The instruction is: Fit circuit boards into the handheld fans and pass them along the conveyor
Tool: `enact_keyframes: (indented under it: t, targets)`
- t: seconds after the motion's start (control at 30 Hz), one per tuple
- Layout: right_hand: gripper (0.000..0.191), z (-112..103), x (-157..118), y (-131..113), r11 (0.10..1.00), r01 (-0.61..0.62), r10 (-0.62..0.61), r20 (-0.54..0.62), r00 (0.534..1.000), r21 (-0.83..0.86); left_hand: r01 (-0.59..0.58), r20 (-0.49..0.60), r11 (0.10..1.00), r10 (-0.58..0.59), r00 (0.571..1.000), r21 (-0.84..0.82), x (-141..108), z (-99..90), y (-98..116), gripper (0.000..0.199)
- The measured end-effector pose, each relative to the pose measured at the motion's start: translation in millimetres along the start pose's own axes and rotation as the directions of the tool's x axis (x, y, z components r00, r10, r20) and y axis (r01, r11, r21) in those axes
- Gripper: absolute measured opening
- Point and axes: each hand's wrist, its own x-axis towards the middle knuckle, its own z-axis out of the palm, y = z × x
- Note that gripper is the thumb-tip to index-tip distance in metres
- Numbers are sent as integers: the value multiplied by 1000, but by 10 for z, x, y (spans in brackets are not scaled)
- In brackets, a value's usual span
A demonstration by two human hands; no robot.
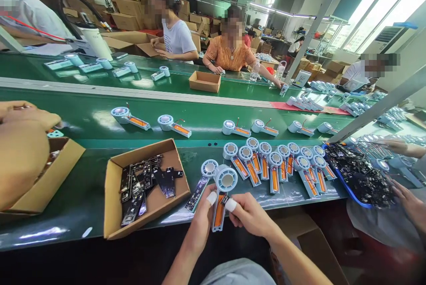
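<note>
My left hand (201,216) is closed around a light-blue handheld fan housing (227,179), its round head pointing away from me and its handle toward me. An orange strip shows inside the open handle. Over the upper handle, the fingers of my right hand (248,214) pinch a small dark piece, seemingly the end of a circuit board (224,198); most of it is hidden. White covers are on both thumbs. Just left of the held housing lies another fan housing (209,168) with a dark circuit board (197,194) along its handle.
A cardboard box (111,205) of circuit boards stands at left. Several fan housings (274,159) lie at right, beside a blue tray (354,198) of dark boards. More housings sit on the green belt (206,118). Co-workers' hands are at both sides; others sit opposite.
</note>
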Motion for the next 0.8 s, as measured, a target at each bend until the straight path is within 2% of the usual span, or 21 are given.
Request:
enact_keyframes:
  t: [0.1, 0.2, 0.3, 0.4, 0.47, 0.6, 0.67, 0.8]
  targets:
    - [58, 139, -11, 145, 985, -33, 53, -115, 992, 169, 28, 59, 998, -24, 998, -60, -28, -18, -87, 45]
    - [60, 232, -24, 195, 958, -21, 75, -179, 981, 286, -31, 50, 997, 27, 998, 67, -41, -11, -147, 46]
    - [59, 284, -40, 175, 932, -27, 118, -233, 965, 360, -64, 9, 973, 64, 998, 222, -52, 20, -170, 49]
    - [44, 336, -106, 137, 927, 13, 126, -344, 930, 375, -46, -83, 949, 76, 994, 313, -71, 61, -168, 46]
    - [32, 386, -176, 136, 955, 55, 76, -418, 905, 292, -62, -124, 936, 111, 986, 347, -68, 90, -160, 37]
    - [37, 498, -269, 240, 995, 63, -98, -556, 825, -82, -121, -149, 913, 192, 970, 390, -1, 141, -150, 17]
    - [41, 542, -260, 316, 972, 34, -172, -602, 780, -233, -108, -170, 906, 193, 966, 409, 35, 158, -153, 17]
    - [48, 592, -184, 395, 921, 9, -263, -602, 754, -390, -91, -209, 911, 188, 960, 401, 46, 170, -171, 28]
